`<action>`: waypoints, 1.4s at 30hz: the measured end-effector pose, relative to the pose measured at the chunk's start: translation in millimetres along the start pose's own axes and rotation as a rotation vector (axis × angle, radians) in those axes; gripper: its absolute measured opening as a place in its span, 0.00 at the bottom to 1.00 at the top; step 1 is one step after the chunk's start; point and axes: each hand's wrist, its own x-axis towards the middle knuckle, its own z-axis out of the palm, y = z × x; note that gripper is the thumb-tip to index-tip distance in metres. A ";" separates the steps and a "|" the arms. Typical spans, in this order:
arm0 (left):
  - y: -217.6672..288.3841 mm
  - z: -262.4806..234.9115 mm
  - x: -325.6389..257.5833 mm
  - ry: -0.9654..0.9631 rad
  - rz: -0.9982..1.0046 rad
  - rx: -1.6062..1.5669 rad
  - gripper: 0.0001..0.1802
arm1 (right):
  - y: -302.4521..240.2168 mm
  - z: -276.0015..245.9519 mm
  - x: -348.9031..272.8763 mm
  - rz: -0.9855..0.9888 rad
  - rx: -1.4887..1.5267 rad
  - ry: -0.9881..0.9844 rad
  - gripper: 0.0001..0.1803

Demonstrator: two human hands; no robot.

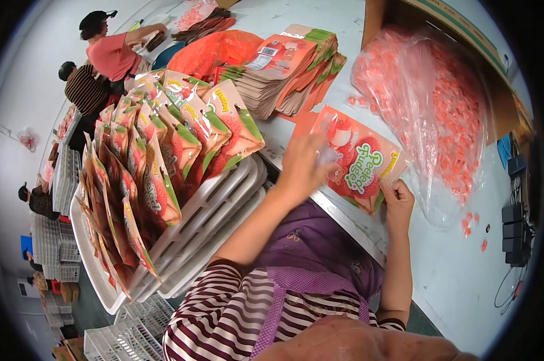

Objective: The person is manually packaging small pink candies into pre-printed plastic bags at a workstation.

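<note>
A pink and red candy pouch (365, 165) with a fruit picture lies tilted at the table's near edge. My right hand (398, 201) pinches its lower right corner between thumb and fingers. Over the pouch's left end is my left hand (305, 167), smeared by motion, so its fingers do not show clearly. Beyond it sits a stack of flat pouches (272, 78) of the same design. To the right, a big clear plastic bag (413, 96) full of small pink wrapped candies spills out of a cardboard box (503, 99).
Left of me, a white plastic crate (94, 289) holds many upright pouches, resting on other stacked crates. A red plastic bag (215, 51) lies behind it. Loose candies (466, 225) and black power adapters (514, 225) are on the right. Another person (112, 57) works at the far left.
</note>
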 end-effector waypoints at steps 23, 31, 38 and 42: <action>73.7 31.2 -29.4 -0.542 -0.230 -0.450 0.16 | 8.5 2.1 -14.2 0.179 0.282 -0.437 0.17; 42.8 31.7 -30.6 -0.601 -0.280 -0.569 0.06 | 10.2 6.0 -18.4 0.154 0.207 -0.456 0.15; 37.7 15.7 -31.7 -0.169 -0.284 -0.446 0.15 | 0.9 6.6 -20.0 -0.159 -0.241 -0.378 0.09; 44.7 -1.1 -24.6 -0.330 0.220 -0.082 0.22 | 4.9 10.3 -22.3 0.010 -0.117 -0.287 0.06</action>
